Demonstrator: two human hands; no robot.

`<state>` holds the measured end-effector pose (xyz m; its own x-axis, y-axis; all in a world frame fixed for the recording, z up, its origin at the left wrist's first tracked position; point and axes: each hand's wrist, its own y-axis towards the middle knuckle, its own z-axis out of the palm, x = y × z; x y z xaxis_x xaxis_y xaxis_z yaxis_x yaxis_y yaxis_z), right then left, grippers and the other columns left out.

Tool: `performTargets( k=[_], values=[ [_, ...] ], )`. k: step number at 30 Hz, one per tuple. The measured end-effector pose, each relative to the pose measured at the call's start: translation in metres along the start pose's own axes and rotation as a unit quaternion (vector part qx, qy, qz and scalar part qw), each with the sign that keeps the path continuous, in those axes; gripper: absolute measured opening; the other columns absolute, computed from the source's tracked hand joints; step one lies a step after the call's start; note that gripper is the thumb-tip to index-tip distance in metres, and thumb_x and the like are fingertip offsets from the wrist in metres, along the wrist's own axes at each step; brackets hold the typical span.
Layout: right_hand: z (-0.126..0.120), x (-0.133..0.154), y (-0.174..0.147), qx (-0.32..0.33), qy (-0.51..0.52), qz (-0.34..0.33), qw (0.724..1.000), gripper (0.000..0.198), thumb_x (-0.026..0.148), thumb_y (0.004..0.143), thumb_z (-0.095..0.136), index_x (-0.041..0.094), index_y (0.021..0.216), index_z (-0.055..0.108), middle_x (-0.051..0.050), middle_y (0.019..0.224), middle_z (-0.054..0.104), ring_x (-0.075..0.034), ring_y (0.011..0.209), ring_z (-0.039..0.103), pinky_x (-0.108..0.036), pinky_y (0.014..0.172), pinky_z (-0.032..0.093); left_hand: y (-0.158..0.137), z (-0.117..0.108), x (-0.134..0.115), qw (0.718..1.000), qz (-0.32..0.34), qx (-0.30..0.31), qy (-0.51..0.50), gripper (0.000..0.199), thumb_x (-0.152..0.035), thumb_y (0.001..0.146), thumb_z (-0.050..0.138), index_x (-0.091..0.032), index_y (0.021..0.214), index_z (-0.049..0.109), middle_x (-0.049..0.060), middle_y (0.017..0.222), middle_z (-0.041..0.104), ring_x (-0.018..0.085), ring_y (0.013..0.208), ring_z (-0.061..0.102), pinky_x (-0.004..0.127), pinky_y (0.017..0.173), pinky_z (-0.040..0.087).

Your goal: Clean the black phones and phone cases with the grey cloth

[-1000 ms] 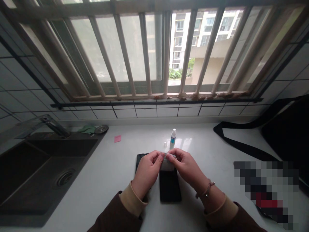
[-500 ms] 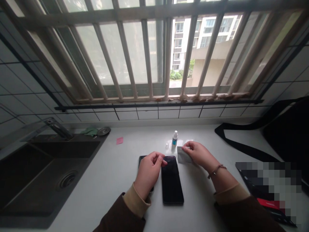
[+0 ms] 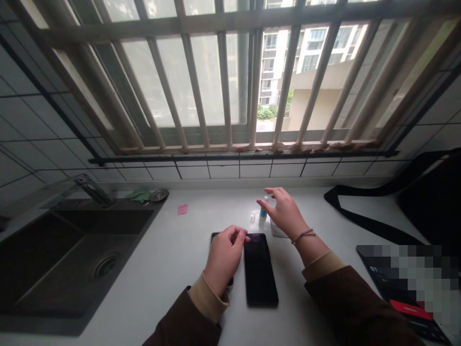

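My left hand (image 3: 225, 257) hovers over a second dark phone (image 3: 215, 235), mostly hidden beneath it. Its thumb and fingers are pinched together at the top edge of a black phone (image 3: 261, 269); whatever they hold is too small to make out. Thumb and fingers of my right hand (image 3: 284, 209) are spread around a small white bottle with a blue label (image 3: 263, 212), which stands upright behind the phones. They do not look closed on it. A small clear cap (image 3: 252, 218) lies left of the bottle. Under my right wrist, a grey cloth (image 3: 278, 229) is partly covered.
A sink (image 3: 81, 269) with a tap (image 3: 95, 192) takes up the left. Near it lie a pink paper square (image 3: 182, 209), a metal strainer (image 3: 159, 195) and a green cloth (image 3: 139, 195). On the right are a black strap (image 3: 363, 218) and a dark, partly blurred package (image 3: 392, 278).
My right hand has left the grey cloth and moved up and left to the bottle, its fingers opening. My left hand keeps its pinch. The whole view has shifted slightly.
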<state>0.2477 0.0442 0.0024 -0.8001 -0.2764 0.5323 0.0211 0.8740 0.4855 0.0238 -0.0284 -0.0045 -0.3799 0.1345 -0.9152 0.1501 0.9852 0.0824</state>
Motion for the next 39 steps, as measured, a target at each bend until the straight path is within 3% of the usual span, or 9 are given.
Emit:
performTargets(
  k=[2, 5, 17, 22, 26, 29, 33, 36, 39],
  values=[
    [0.003, 0.003, 0.006, 0.001, -0.023, -0.008, 1.000, 0.026, 0.040, 0.103, 0.065, 0.018, 0.110, 0.075, -0.011, 0.110, 0.076, -0.027, 0.100, 0.070, -0.038, 0.090, 0.052, 0.000, -0.001, -0.001, 1.000, 0.006, -0.008, 0.004, 0.029, -0.042, 0.102, 0.057, -0.022, 0.092, 0.075, 0.003, 0.093, 0.081, 0.023, 0.091, 0.075, 0.033, 0.085, 0.052],
    [0.002, 0.004, 0.011, 0.007, -0.045, -0.012, 0.999, 0.025, 0.032, 0.106, 0.058, 0.019, 0.094, 0.076, -0.009, 0.094, 0.076, -0.026, 0.091, 0.069, -0.036, 0.084, 0.050, -0.001, -0.002, -0.004, 1.000, 0.014, -0.018, 0.009, 0.028, -0.041, 0.103, 0.058, -0.022, 0.093, 0.076, 0.003, 0.095, 0.081, 0.022, 0.091, 0.074, 0.031, 0.083, 0.051],
    [0.007, 0.006, -0.007, 0.096, -0.126, -0.057, 0.986, 0.032, 0.037, 0.109, 0.054, 0.022, 0.089, 0.074, -0.012, 0.098, 0.074, -0.029, 0.098, 0.064, -0.038, 0.088, 0.046, -0.001, 0.000, -0.002, 0.998, 0.038, -0.022, 0.044, 0.024, -0.038, 0.102, 0.059, -0.023, 0.097, 0.077, 0.004, 0.097, 0.081, 0.022, 0.092, 0.073, 0.031, 0.085, 0.051],
    [0.013, -0.009, -0.017, 0.153, -0.146, -0.032, 0.977, 0.021, 0.039, 0.096, 0.073, 0.018, 0.100, 0.076, -0.014, 0.104, 0.075, -0.031, 0.099, 0.068, -0.036, 0.082, 0.047, 0.000, 0.000, -0.001, 0.998, 0.038, -0.017, 0.047, 0.024, -0.037, 0.101, 0.059, -0.023, 0.095, 0.078, 0.005, 0.098, 0.081, 0.023, 0.092, 0.073, 0.032, 0.083, 0.052],
    [0.017, -0.013, -0.018, 0.175, -0.152, -0.019, 0.973, 0.014, 0.028, 0.091, 0.075, 0.016, 0.096, 0.076, -0.016, 0.098, 0.076, -0.032, 0.095, 0.070, -0.035, 0.078, 0.047, 0.001, 0.000, 0.000, 0.997, 0.038, -0.016, 0.061, 0.024, -0.036, 0.102, 0.057, -0.022, 0.097, 0.077, 0.006, 0.099, 0.080, 0.023, 0.093, 0.073, 0.034, 0.085, 0.054],
    [0.013, 0.000, -0.015, 0.181, -0.130, -0.041, 0.974, 0.017, 0.027, 0.092, 0.073, 0.018, 0.106, 0.077, -0.014, 0.106, 0.077, -0.029, 0.101, 0.070, -0.033, 0.083, 0.048, 0.000, 0.001, 0.004, 0.990, 0.083, -0.045, 0.101, 0.021, -0.027, 0.101, 0.058, -0.023, 0.112, 0.074, 0.008, 0.116, 0.078, 0.025, 0.110, 0.072, 0.040, 0.099, 0.055],
    [0.002, 0.031, -0.012, 0.246, 0.010, -0.108, 0.963, 0.021, 0.035, 0.091, 0.078, 0.026, 0.109, 0.080, -0.004, 0.102, 0.080, -0.022, 0.093, 0.073, -0.028, 0.081, 0.051, 0.000, 0.003, 0.013, 0.961, 0.190, -0.081, 0.185, 0.050, -0.014, 0.095, 0.058, -0.022, 0.144, 0.058, 0.012, 0.153, 0.060, 0.030, 0.146, 0.052, 0.051, 0.123, 0.040],
    [-0.004, 0.046, -0.005, 0.314, 0.154, -0.094, 0.932, 0.024, 0.044, 0.085, 0.083, 0.029, 0.104, 0.083, -0.002, 0.097, 0.082, -0.022, 0.088, 0.074, -0.030, 0.079, 0.053, 0.000, 0.002, 0.013, 0.961, 0.179, -0.057, 0.204, 0.046, -0.014, 0.097, 0.054, -0.023, 0.142, 0.057, 0.013, 0.141, 0.068, 0.031, 0.130, 0.064, 0.050, 0.111, 0.049],
    [-0.005, 0.035, 0.013, 0.313, 0.195, -0.021, 0.929, 0.042, 0.060, 0.099, 0.062, 0.025, 0.104, 0.083, -0.005, 0.089, 0.082, -0.022, 0.079, 0.074, -0.030, 0.068, 0.054, 0.000, 0.000, 0.008, 0.975, 0.114, -0.038, 0.185, 0.020, -0.022, 0.103, 0.052, -0.024, 0.120, 0.062, 0.010, 0.115, 0.075, 0.029, 0.104, 0.071, 0.040, 0.090, 0.052]
  ],
)
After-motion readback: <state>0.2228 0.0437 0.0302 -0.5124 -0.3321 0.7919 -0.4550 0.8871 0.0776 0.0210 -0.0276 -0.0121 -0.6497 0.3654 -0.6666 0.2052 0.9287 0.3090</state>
